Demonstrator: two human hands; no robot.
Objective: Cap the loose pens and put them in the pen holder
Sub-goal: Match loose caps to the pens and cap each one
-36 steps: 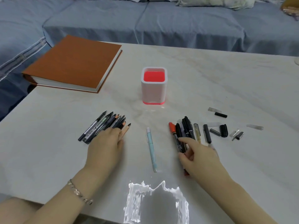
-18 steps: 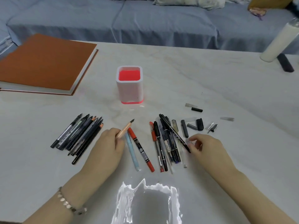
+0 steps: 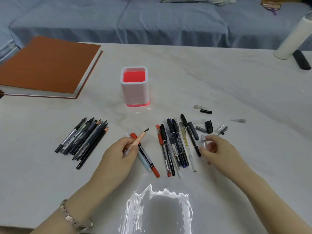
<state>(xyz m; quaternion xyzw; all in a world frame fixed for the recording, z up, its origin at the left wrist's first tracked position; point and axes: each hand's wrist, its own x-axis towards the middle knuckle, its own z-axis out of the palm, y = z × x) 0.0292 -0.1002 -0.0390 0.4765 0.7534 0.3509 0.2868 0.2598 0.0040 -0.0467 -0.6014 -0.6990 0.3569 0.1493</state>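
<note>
Head view: my left hand curls around a peach pen, its bare tip pointing toward the far edge of the table. My right hand pinches a clear cap beside the middle pile of pens. The pen holder stands mid-table, beyond both hands.

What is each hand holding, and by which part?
The left hand grips an orange pen by its rear barrel, tip uncapped. The right hand pinches a clear cap by its sides.
</note>
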